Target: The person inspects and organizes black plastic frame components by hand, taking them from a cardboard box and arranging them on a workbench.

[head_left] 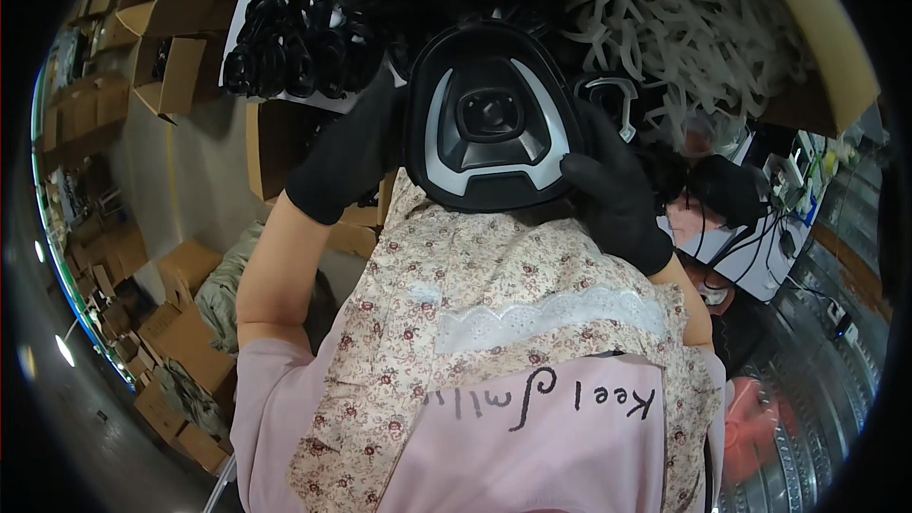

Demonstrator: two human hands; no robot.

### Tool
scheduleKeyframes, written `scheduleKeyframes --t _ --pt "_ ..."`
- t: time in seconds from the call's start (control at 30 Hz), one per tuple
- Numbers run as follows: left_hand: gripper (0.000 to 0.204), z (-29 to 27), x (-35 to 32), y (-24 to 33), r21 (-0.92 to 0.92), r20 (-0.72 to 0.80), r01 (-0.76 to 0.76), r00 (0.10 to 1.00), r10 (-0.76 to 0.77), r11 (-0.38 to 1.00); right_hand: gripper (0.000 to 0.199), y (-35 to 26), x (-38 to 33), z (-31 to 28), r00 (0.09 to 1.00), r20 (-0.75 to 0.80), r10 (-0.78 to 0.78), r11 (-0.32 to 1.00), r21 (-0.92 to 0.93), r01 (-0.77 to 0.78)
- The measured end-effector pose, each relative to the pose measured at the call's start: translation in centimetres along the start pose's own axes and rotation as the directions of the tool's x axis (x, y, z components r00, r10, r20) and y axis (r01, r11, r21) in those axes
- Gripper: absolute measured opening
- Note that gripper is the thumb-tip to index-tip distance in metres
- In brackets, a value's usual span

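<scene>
The gloved right hand [617, 190] grips the right edge of a black oval housing [492, 147] with pale U-shaped trim, thumb on its face. The left hand [351, 152] is at the opposite edge, grip too dark to tell. Below is a floral apron [375, 351].

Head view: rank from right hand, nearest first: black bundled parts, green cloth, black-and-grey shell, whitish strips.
1. Black-and-grey shell: touching the right hand, to its left.
2. Whitish strips: upper right.
3. Black bundled parts: upper left.
4. Green cloth: lower left, beyond the person's arm.
</scene>
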State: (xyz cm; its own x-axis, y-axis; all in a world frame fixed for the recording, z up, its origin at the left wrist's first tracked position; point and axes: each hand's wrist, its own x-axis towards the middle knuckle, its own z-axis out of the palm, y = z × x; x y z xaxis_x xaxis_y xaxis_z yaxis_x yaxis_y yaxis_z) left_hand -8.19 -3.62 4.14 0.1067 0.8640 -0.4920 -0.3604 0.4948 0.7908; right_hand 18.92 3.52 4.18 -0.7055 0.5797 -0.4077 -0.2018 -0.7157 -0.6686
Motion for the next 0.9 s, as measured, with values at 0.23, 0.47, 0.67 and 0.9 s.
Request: scheduleKeyframes --t 0.23,0.47,0.67,0.9 --pt "0.042 -2.1 -2.8 -4.1 0.194 -0.195 0.082 0.980 -0.043 0.978 0.067 1.5 2.8 0.4 0.992 0.041 -0.118 0.944 -0.305 0.125" --pt "0.026 -21.1 -7.0 -28.2 -0.455 -0.403 0.039 0.882 -0.245 0.889 0.040 2.2 3.5 -4.3 0.974 -0.127 -0.186 0.944 -0.298 0.141" --pt "0.044 -25.0 -4.7 -33.7 0.009 -0.299 0.005 0.954 -0.003 1.000 0.034 2.6 3.8 -6.7 0.907 0.187 -0.377 0.289 -0.907 0.307" --pt "0.043 -21.9 1.4 -26.8 0.555 -0.528 0.047 0.791 0.309 0.830 0.035 4.1 2.7 -10.3 0.940 -0.069 -0.335 0.412 -0.908 0.080"
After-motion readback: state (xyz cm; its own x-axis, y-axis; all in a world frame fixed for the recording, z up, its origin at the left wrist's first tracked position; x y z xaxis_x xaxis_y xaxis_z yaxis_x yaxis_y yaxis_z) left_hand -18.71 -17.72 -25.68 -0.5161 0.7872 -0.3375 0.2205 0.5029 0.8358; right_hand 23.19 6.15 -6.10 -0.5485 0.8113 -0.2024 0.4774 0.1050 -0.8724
